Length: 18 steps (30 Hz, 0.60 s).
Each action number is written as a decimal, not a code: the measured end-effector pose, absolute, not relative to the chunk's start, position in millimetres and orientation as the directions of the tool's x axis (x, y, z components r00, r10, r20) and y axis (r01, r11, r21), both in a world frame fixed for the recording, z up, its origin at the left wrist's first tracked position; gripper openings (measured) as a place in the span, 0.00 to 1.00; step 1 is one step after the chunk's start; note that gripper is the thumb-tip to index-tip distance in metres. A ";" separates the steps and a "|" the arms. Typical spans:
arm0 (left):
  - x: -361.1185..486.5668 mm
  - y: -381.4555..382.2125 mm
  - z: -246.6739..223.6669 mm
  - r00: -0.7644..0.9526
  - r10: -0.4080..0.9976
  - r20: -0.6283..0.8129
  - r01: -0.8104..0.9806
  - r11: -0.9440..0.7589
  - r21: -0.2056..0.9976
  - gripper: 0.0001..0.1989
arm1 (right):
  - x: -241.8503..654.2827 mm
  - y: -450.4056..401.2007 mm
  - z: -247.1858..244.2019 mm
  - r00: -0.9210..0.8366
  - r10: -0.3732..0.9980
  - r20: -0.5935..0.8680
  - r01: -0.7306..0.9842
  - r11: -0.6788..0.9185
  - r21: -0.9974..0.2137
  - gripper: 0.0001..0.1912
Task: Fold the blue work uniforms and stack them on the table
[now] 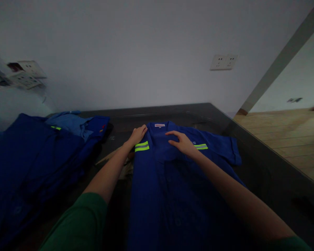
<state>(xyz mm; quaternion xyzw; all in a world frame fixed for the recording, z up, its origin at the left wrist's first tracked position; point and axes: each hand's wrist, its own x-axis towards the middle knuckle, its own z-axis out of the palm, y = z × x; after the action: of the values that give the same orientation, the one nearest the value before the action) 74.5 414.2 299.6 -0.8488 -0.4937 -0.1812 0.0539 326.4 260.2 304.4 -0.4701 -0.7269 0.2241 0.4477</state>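
A blue work shirt (157,167) with yellow-green reflective strips and a white collar label lies on the dark table, its collar toward the wall. The left side of the shirt looks folded inward, while a short sleeve spreads out on the right. My left hand (139,135) rests at the shirt's left shoulder, its fingers closed on the fabric beside the reflective strip. Over the right part of the chest, my right hand (181,142) has its thumb and fingers apart, with nothing between them.
A heap of blue garments (36,157) lies on the left. The dark table (204,111) meets a pale wall with a socket plate (224,62). Beyond its right edge is a light wooden floor (290,136). Something pale lies under my left forearm.
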 end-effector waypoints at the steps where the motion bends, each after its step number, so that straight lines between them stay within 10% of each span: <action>1: 74.5 414.9 299.2 0.447 0.821 0.356 0.860 -0.504 0.082 0.15 | 328.5 253.8 305.7 -0.155 0.876 0.456 0.499 0.468 -0.729 0.17; 18: 76.3 409.2 295.2 0.501 0.767 0.401 0.856 -0.509 -0.095 0.17 | 340.0 249.0 266.3 -0.119 0.986 0.115 0.323 0.148 -0.935 0.28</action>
<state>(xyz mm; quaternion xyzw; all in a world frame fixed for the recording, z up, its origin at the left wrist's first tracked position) 76.3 409.2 295.2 -0.8545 -0.4748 -0.1555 0.1421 340.0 249.0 266.3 -0.5169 -0.6331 0.3984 0.4163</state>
